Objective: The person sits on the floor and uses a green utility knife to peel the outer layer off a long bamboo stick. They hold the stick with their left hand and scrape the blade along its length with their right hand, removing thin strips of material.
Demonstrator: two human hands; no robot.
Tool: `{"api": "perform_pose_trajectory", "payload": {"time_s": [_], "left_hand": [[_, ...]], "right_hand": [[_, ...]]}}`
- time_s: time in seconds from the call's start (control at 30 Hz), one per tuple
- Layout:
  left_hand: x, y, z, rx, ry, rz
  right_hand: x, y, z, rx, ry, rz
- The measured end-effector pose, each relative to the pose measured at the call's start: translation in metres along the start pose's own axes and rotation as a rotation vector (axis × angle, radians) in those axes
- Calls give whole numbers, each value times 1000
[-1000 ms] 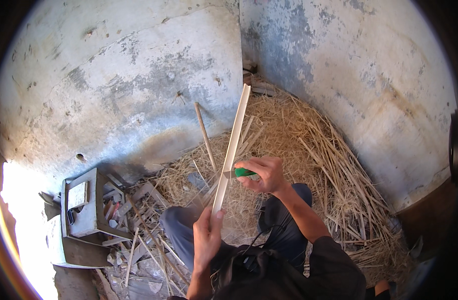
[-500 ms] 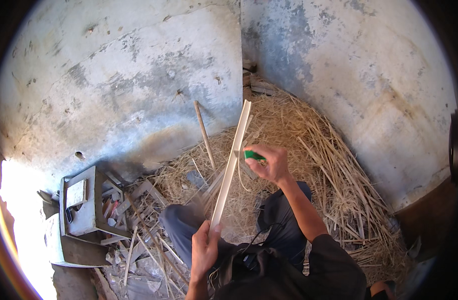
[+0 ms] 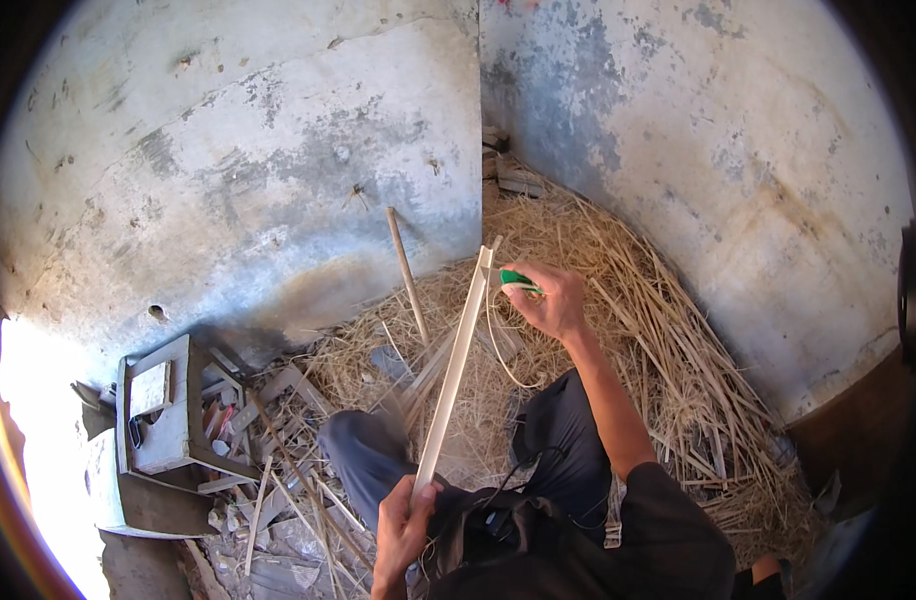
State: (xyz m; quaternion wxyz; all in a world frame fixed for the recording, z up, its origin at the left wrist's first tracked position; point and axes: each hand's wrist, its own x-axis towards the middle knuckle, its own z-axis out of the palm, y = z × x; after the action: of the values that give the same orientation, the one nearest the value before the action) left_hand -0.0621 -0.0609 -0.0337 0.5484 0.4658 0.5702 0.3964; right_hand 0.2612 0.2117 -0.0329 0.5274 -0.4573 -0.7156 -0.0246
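My left hand (image 3: 404, 525) is closed around the lower end of a long, pale split bamboo strip (image 3: 455, 385), which slants up and away over my lap. Near the strip's far end, my right hand (image 3: 558, 302) grips a green-handled knife (image 3: 518, 280). Its short blade meets the right edge of the bamboo, though the exact contact is too small to make out. A thin, curling sliver (image 3: 505, 368) hangs down from that edge beside the blade.
Heaps of straw-like shavings and long strips (image 3: 668, 340) fill the corner ahead and right. A stick (image 3: 408, 275) leans on the stained wall (image 3: 308, 150). Left stands an overturned wooden stool-like frame (image 3: 168, 425) beside scrap wood and rubble. My bent knees (image 3: 363, 445) flank the bamboo.
The knife in my right hand has slid farther up the bamboo strip, toward its far end. The sliver has grown longer. My left hand and the strip have shifted slightly down, toward me.
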Motion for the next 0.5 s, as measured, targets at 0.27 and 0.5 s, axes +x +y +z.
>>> {"api": "perform_pose_trajectory", "payload": {"time_s": [0.27,0.5], "left_hand": [[-21,-11,-21,125,-138,5],[39,-13,-15,112,113,163]], "right_hand": [[18,107,-42,-233,-379,647],[4,76,-5,-626,-976,595]]}}
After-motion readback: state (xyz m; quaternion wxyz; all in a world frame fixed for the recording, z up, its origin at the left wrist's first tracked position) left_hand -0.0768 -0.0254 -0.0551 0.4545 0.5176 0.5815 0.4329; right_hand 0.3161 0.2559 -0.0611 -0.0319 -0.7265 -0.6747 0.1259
